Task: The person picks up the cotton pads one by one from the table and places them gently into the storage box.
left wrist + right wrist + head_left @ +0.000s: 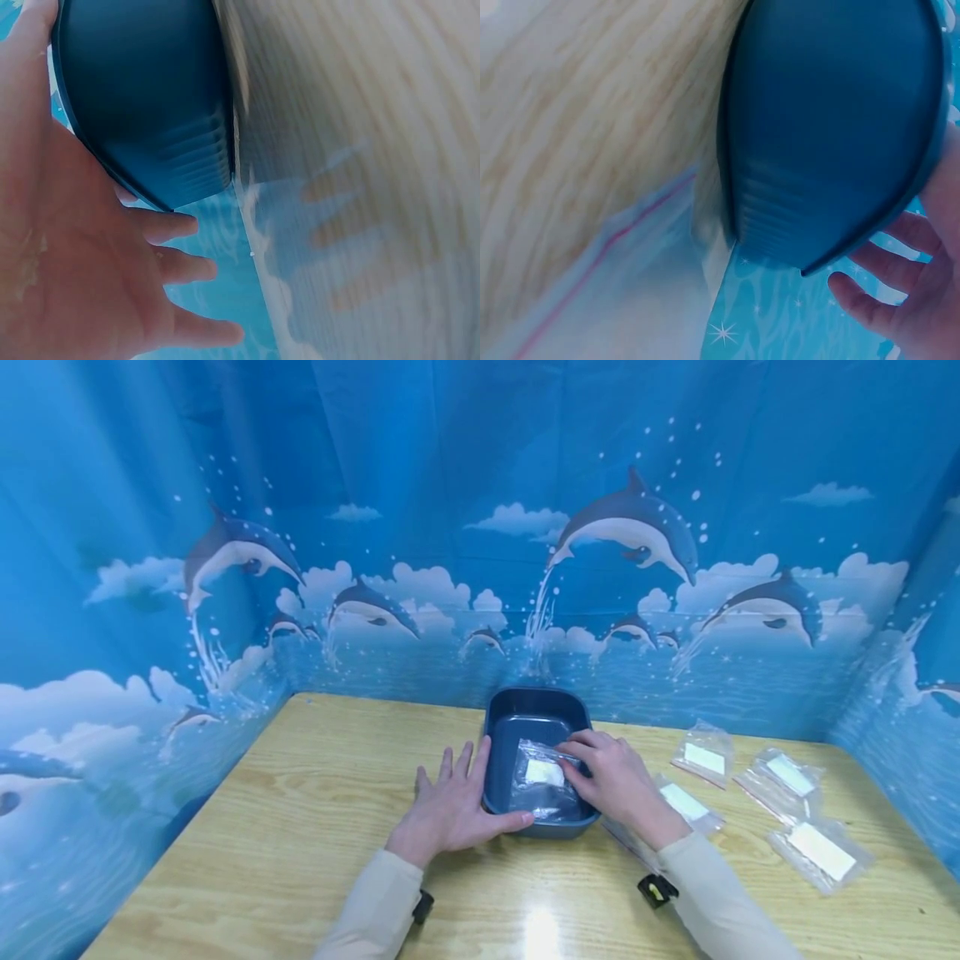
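A clear plastic zip bag with a white label or card lies within a dark blue rectangular tub. My right hand reaches over the tub's right rim and pinches the bag's right edge; the fingertips are partly hidden. The right wrist view shows the other fingers loosely bent beyond the rim. Along the tub's left side, my left hand is spread, its thumb on the near rim. Seen from the left wrist, that palm faces the tub's outer wall, with three fingers pointing past its corner.
Several similar zip bags lie on the wooden table to the right, among them a far bag and a near one. Another bag is partly under the right forearm. A dolphin-print curtain closes off the table's back and sides.
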A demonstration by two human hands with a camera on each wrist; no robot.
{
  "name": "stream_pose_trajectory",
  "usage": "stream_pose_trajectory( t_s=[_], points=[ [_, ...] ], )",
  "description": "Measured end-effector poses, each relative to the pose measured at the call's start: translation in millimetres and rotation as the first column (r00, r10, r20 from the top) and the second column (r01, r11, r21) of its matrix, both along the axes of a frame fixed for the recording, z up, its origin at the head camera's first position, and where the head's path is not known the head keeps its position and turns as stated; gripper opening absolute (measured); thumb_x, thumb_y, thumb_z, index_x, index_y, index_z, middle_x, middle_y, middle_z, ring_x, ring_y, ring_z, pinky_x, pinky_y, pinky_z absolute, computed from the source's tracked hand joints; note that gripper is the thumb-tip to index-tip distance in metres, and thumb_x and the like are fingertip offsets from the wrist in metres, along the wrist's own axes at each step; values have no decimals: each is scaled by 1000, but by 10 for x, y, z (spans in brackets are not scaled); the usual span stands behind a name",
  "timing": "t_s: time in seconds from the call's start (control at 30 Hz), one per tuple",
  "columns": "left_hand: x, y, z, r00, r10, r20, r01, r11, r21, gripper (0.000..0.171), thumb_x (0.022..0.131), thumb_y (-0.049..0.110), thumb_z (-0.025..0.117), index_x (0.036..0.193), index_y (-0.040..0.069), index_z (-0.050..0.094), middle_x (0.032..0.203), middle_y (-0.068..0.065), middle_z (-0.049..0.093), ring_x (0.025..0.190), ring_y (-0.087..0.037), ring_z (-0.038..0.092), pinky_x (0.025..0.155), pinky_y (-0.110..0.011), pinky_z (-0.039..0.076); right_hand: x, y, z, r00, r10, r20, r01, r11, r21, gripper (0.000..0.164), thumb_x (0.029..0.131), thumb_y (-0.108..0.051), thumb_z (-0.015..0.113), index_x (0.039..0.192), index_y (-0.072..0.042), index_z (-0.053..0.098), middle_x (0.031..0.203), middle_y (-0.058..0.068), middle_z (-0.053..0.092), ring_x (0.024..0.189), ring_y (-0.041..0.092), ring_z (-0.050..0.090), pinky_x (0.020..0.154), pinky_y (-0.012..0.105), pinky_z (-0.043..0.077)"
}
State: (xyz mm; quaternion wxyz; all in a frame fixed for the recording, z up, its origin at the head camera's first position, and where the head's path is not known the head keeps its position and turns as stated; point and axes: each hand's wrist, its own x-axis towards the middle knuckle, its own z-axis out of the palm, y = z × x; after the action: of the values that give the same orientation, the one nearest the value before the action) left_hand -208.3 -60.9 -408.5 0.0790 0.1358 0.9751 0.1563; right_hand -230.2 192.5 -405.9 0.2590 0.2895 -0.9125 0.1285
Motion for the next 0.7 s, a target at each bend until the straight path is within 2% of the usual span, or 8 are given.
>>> stream_pose_trajectory(
  t_s=[0.27,0.47,0.7],
  points=[
    [-7,-11,5,1000,-20,-8,21,997,69,123,79,89,53,167,18,3,172,-14,17,157,-46,15,117,-79,16,97,166,76,999,-31,10,31,997,-67,15,91,-16,77,105,-11,80,103,8,76,87,25,73,72,41,62],
    [-16,23,27,1000,-9,-23,11,995,98,123,81,88,52,166,14,4,173,-12,12,158,-44,12,119,-77,12,161,341,89,999,-32,-19,31,995,-94,16,90,-18,78,105,-11,80,105,9,76,86,26,74,71,42,61],
    [-39,59,-7,1000,5,-11,-4,995,98,135,72,97,50,166,13,0,173,-15,10,158,-44,12,120,-76,14,224,569,105,996,-40,-78,33,995,-97,20,85,-14,81,104,-9,80,102,11,76,82,26,74,66,42,60]
  ],
)
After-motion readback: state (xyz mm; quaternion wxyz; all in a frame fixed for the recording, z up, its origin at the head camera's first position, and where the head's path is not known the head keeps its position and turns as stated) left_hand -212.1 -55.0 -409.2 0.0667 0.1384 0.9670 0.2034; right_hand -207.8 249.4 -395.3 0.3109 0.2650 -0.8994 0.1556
